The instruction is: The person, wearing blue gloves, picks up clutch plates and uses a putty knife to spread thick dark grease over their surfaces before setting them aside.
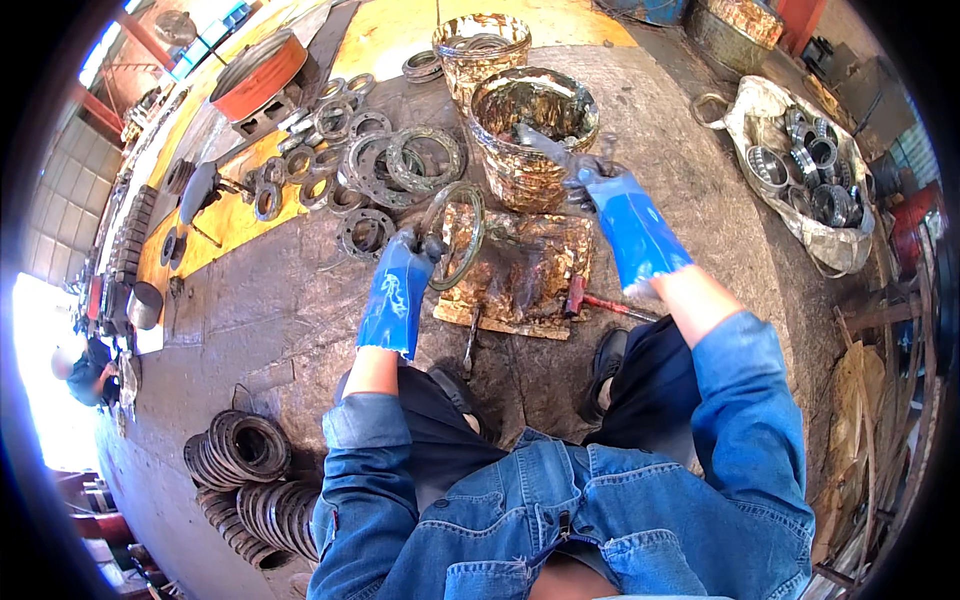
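My left hand (425, 245), in a blue glove with dark, dirty fingers, grips a greasy metal ring (472, 262) by its left side. The ring is held up on edge over a grimy, grease-caked board (535, 262). My right hand (592, 172), gloved the same way, is closed on a flat grey tool (543, 145), whose exact kind I cannot make out. That tool points left over the near rim of a grease-smeared bucket (520, 185). On the board's right edge rests a red-headed hammer (577, 297), and a chisel-like tool (470, 345) lies at its front left.
Several flanges and rings (370, 165) lie left of the buckets. A second smeared bucket (455, 65) stands behind. A white sack (745, 120) of bearing rings is at the right. Stacked rings (250, 447) sit at lower left. A person (90, 375) is at the far left.
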`<state>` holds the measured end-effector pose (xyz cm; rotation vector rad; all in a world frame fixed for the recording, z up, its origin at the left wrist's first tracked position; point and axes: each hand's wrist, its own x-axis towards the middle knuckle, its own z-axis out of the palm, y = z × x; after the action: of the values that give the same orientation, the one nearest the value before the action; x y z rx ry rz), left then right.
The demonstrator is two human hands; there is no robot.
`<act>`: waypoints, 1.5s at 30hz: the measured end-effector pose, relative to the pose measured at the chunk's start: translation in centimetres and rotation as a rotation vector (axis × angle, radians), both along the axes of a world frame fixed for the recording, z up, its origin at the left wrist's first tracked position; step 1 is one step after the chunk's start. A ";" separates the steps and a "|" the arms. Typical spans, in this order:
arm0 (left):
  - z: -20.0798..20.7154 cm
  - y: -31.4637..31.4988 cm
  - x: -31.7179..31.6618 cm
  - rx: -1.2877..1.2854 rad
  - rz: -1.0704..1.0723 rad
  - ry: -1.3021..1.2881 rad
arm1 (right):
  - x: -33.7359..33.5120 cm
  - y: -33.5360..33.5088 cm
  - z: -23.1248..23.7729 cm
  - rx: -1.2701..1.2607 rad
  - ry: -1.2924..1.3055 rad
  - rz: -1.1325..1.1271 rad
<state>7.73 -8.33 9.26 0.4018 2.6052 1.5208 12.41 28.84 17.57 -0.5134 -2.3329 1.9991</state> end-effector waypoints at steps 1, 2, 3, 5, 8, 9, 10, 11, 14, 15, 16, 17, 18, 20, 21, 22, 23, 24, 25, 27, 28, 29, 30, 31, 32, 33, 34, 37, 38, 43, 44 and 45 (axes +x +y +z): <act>0.2 0.4 -0.2 0.068 0.001 -0.011 | -1.7 0.7 -0.8 0.234 0.040 0.011; 0.7 0.7 -0.5 0.135 0.002 -0.017 | -3.3 1.4 -1.4 0.472 0.076 0.001; 1.1 0.3 0.1 0.223 0.011 -0.041 | -3.6 0.4 -1.2 0.733 0.075 0.072; 2.8 0.2 1.8 0.334 0.042 -0.101 | -3.4 -2.0 0.4 1.259 0.080 0.208; 6.1 1.6 3.0 0.402 0.043 -0.103 | -3.7 -3.0 0.2 1.332 -0.161 0.241; 6.2 1.4 3.2 0.456 0.079 -0.109 | -3.2 -4.1 -0.1 1.346 -0.185 0.251; 6.3 1.5 3.3 0.512 0.110 -0.115 | -2.8 -4.7 -0.2 1.290 -0.233 0.253; 6.6 1.4 3.4 0.569 0.138 -0.121 | -2.5 -4.9 -0.1 1.262 -0.272 0.222; 7.5 1.5 4.1 0.561 0.124 -0.143 | -0.1 -4.2 0.8 1.215 -0.238 0.223; 7.6 1.0 4.4 0.573 0.138 -0.146 | 1.2 -4.8 2.2 0.939 -0.180 0.257; 7.1 0.1 4.4 0.597 0.141 -0.155 | 2.7 -5.5 4.9 0.663 -0.120 0.286; 7.2 0.1 4.7 0.615 0.140 -0.160 | 4.2 -5.5 6.6 0.393 -0.066 0.299; 7.4 0.2 4.7 0.633 0.135 -0.162 | 5.3 -5.2 6.9 0.234 -0.033 0.238; 7.7 0.4 5.0 0.663 0.135 -0.199 | 7.1 -5.0 7.0 -0.088 0.033 0.122; 7.9 0.5 5.0 0.672 0.136 -0.230 | 7.8 -5.2 7.1 -0.247 0.069 0.062; 8.1 0.4 5.0 0.680 0.139 -0.261 | 8.3 -5.7 7.1 -0.323 0.101 0.055; 8.2 0.4 5.2 0.711 0.147 -0.259 | 8.8 -6.1 7.0 -0.351 0.128 0.080; 8.4 0.8 5.6 0.744 0.150 -0.263 | 9.2 -6.4 6.9 -0.358 0.142 0.117; 8.7 1.2 5.9 0.777 0.154 -0.267 | 9.4 -6.6 6.8 -0.327 0.155 0.189; 9.3 1.5 5.9 0.768 0.175 -0.336 | 9.3 -6.6 6.4 -0.141 0.192 0.399; 9.5 1.6 6.1 0.779 0.170 -0.345 | 9.2 -6.6 6.2 -0.035 0.222 0.498; 9.6 1.7 6.1 0.789 0.164 -0.354 | 9.2 -6.6 6.1 0.000 0.228 0.549; 9.4 1.6 6.1 0.785 0.144 -0.358 | 9.3 -6.9 6.2 -0.002 0.220 0.577; 8.9 1.3 5.9 0.781 0.122 -0.362 | 9.5 -7.1 6.5 -0.008 0.210 0.596; 8.3 1.0 5.6 0.777 0.100 -0.367 | 10.2 -7.2 6.8 -0.132 0.157 0.556; 7.2 -0.1 5.1 0.803 0.084 -0.382 | 10.8 -7.9 7.1 -0.264 0.106 0.519; 6.4 -0.8 4.3 0.832 0.058 -0.397 | 10.8 -8.2 7.5 -0.259 0.100 0.537; 6.2 0.1 3.9 0.840 0.090 -0.462 | 10.1 -7.7 6.4 -0.197 0.074 0.540; 6.6 0.9 4.0 0.829 0.120 -0.487 | 9.9 -7.1 4.7 -0.027 0.210 0.576; 9.0 2.6 5.7 0.800 0.126 -0.425 | 10.1 -7.9 6.2 -0.260 0.355 0.469; 9.4 3.2 6.2 0.799 0.102 -0.423 | 9.5 -7.2 5.5 -0.227 0.406 0.451; 9.7 2.9 6.5 0.794 0.094 -0.415 | 8.9 -7.6 5.8 -0.203 0.456 0.443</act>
<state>14.19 -5.43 18.91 -0.0033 1.6564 2.3259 21.28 21.26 23.34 0.4628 -2.0931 2.2299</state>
